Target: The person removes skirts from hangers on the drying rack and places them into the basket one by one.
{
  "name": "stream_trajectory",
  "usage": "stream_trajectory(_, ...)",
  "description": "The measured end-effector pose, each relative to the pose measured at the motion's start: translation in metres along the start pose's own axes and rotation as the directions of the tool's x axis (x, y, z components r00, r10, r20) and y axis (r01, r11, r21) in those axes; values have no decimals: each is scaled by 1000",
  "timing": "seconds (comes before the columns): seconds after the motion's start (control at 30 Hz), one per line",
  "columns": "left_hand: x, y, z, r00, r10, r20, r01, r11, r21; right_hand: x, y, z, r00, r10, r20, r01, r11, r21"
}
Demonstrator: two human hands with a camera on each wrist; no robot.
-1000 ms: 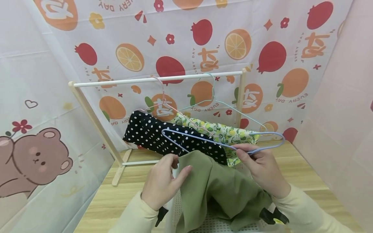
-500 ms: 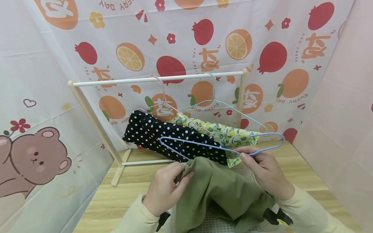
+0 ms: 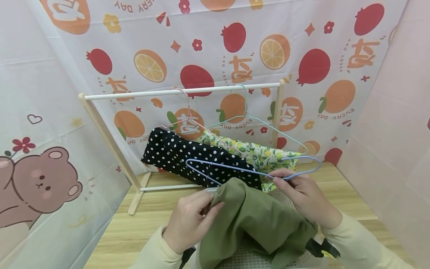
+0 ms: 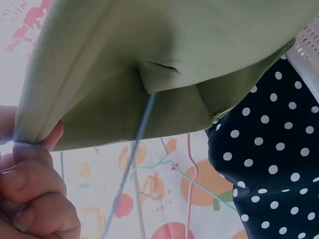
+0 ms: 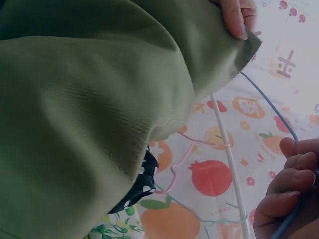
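Tabletop (image 3: 352, 190); green cloth (image 3: 258, 216) between hands (image 3: 189, 218) (image 3: 305, 196)

Pale yellow sleeves (image 3: 359, 241), black wristbands (image 3: 314, 247)

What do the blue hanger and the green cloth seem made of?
Blue hanger: probably plastic-coated wire, smooth-looking, being thin, rounded and evenly coloured. Green cloth: apparently woven fabric, matte, perhaps cotton; the right wrist view shows fine ribbing and soft folds.
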State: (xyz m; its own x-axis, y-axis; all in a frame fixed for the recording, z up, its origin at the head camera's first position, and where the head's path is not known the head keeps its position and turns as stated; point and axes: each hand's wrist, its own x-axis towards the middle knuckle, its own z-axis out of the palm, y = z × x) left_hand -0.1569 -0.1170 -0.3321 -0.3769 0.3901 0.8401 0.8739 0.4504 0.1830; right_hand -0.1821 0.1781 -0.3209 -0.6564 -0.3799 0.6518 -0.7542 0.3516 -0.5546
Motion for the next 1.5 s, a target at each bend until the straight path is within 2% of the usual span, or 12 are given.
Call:
stream_trajectory(0.23,2,6,-5,995,73,-71,-76,996,-46,3,7,5,997,75,26,-76,997,7)
stream_trajectory(0.43,0,8,-8,981,110,-157,-121,991,-64,8,13,7,994,98,48,-98,995,2)
stream_trajectory(0.7,0,9,-16,932,160,-325,-189,980,-59,9,21,8,994,90,59,-88,996,-26)
stream_trajectory(1.03,-3,6,-21,876,188,-444,-229,973,-41,15,23,-4,988,152,-4,-152,987,-59)
stream_trajectory(1.1,-4,5,-21,874,181,-451,-220,975,-35,16,22,-7,987,161,-12,-162,986,-51)
stream_trajectory(1.17,-6,4,-22,894,147,-422,-174,984,-25,17,21,-9,987,158,-12,-159,986,-52)
stream_trajectory(1.23,-9,0,-21,931,87,-353,-97,995,-12,17,20,-8,989,145,-12,-146,988,-49)
stream_trajectory(1.3,-13,-6,-20,973,-14,-231,17,1000,13,16,19,-7,992,126,-9,-126,990,-58)
stream_trajectory(1.33,-14,-9,-18,985,-69,-160,76,996,41,15,18,-5,993,114,-10,-114,992,-61)
stream_trajectory(1.37,-16,-13,-16,988,-123,-90,130,988,78,15,18,-4,994,106,-9,-106,993,-57)
stream_trajectory(1.4,-18,-16,-14,983,-181,-21,182,976,118,15,17,-3,995,96,-8,-96,994,-52)
stream_trajectory(1.5,-21,-22,-7,940,-312,142,270,930,250,14,15,1,996,87,4,-87,995,-41)
